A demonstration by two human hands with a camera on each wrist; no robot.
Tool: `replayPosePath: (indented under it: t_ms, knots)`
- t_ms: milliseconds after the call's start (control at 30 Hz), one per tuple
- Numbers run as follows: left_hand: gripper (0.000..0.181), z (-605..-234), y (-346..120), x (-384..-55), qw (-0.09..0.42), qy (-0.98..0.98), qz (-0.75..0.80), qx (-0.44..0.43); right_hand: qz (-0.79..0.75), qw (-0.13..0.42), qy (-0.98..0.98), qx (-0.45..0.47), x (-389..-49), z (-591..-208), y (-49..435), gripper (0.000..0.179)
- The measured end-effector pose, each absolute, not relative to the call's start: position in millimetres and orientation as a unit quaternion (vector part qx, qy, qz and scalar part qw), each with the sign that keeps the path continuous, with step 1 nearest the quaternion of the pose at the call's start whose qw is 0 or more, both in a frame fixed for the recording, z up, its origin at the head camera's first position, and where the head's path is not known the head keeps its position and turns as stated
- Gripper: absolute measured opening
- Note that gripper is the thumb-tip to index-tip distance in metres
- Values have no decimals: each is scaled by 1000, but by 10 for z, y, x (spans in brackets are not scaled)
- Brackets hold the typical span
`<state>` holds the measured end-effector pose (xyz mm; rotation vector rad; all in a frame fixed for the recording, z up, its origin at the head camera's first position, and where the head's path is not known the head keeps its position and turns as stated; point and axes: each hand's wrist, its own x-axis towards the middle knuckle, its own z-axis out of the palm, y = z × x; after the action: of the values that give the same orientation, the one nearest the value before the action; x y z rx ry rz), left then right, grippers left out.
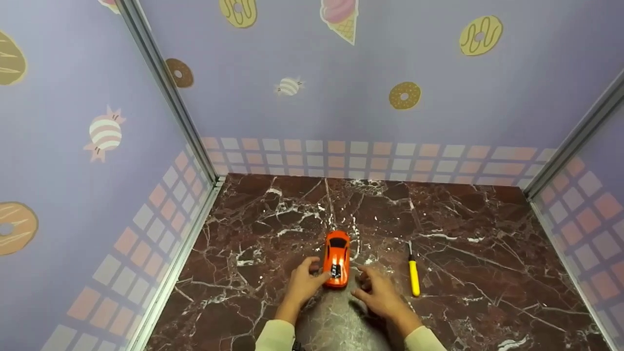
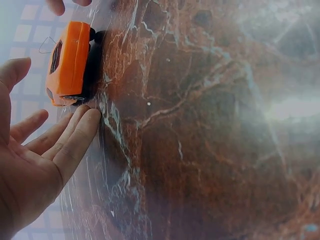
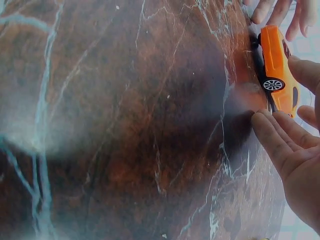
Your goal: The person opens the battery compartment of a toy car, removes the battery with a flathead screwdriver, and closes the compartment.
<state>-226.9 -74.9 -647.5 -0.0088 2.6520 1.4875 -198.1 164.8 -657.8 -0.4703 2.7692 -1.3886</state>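
Note:
An orange toy car [image 1: 337, 258] stands on its wheels on the dark marbled tabletop, between both hands. My left hand [image 1: 303, 285] is at its left rear side, fingers loosely extended, thumb close to the back end; whether the thumb touches cannot be told. To the car's right lies my right hand [image 1: 382, 295], a small gap apart, with fingers relaxed and nothing in them. In the right wrist view the car [image 3: 274, 65] shows a silver-spoked wheel, just beyond the right fingertips. The left wrist view has the car [image 2: 72, 62] just past the left fingertips.
A screwdriver [image 1: 414, 278] with a yellow handle lies right of the right hand, its shaft pointing away. Purple walls [image 1: 360, 117] with printed sweets enclose the marbled tabletop [image 1: 477, 273] at the back and both sides. Metal strips [image 1: 161, 73] line the corners.

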Motion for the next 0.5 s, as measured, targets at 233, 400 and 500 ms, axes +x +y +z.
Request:
replayPosePath:
  t_ms: [233,400,500]
  knots:
    - [62,-6481,-718,-2280,44,865,501,2,-436,1,889,-143,-1993,-6583,1592,63]
    - [59,-6490,-692,-2277,41,862,505,5,-431,2,892,-137,-1994,-6571,1557,62]
    - [58,-6492,-675,-2272,39,865,501,6,-436,14,891,-131,-1991,-6564,1541,62]
